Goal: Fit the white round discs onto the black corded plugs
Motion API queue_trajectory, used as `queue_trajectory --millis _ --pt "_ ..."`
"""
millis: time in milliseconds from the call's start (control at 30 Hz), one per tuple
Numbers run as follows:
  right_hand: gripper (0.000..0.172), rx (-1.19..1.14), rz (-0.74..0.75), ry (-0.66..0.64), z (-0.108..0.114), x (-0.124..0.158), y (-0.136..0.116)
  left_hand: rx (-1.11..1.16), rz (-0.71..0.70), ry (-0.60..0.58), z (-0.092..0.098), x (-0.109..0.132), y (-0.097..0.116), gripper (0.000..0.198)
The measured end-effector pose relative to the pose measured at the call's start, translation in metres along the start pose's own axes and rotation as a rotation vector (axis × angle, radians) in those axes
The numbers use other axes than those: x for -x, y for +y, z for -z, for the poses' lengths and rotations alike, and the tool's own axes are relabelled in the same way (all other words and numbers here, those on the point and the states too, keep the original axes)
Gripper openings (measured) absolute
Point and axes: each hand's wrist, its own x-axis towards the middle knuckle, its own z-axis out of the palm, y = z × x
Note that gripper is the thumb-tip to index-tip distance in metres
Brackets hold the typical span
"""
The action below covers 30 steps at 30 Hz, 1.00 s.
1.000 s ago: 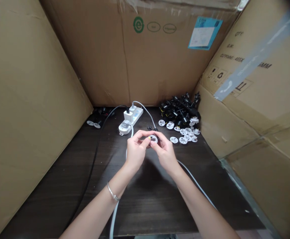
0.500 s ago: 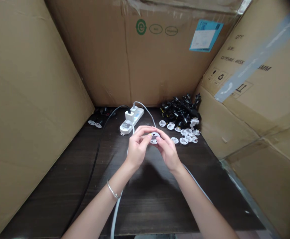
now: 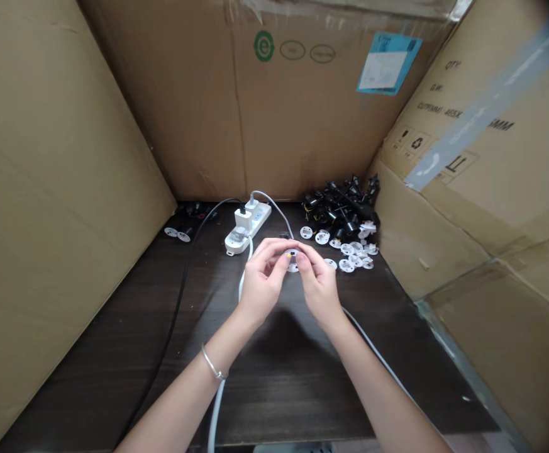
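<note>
I'm keeping my left hand point(image 3: 263, 284) and right hand point(image 3: 320, 288) narrowed to a fingertip pinch on a small white plastic disc point(image 3: 293, 267), held just above the dark table point(image 3: 283, 390). It's probably handling light, stiff and slippery — the rim looks like the safest hold.

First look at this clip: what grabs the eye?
At centre, the left hand and right hand pinch a small white plastic disc over a dark tabletop. Beyond them on the right, a heap of black parts sits behind scattered white discs, while a white power strip lies back left. Cardboard walls box in the scene.
</note>
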Motion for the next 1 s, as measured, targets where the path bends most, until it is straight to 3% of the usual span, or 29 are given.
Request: queue_trajectory --millis 100,167,267,500,733,867,1000 --pt "0.026 0.019 0.017 -0.037 0.0 -0.001 -0.002 0.1 0.07 0.029 -0.001 0.0 -0.001 0.029" --pt "0.026 0.042 0.025 -0.048 0.0 0.0 -0.001 0.094 0.084 0.05 -0.002 0.001 -0.002 0.025" --pt "0.024 0.104 0.046 -0.004 -0.002 0.003 0.001 -0.034 0.049 0.079 -0.005 0.005 -0.002 0.013" --pt "0.021 0.096 0.01 0.11 -0.011 0.01 0.01 -0.09 0.068 0.197 -0.012 0.013 -0.006 0.013" --pt "0.03 -0.147 -0.164 0.104 -0.008 0.001 0.018 0.221 0.256 0.074 -0.008 0.006 -0.01 0.029" --pt "0.033 -0.195 -0.167 0.118 -0.005 -0.003 0.02 0.245 0.22 -0.024 -0.006 0.004 -0.009 0.027" --pt "0.032 -0.167 -0.138 0.039 -0.002 -0.003 0.02 0.184 0.171 0.023 -0.005 0.003 -0.01 0.029"
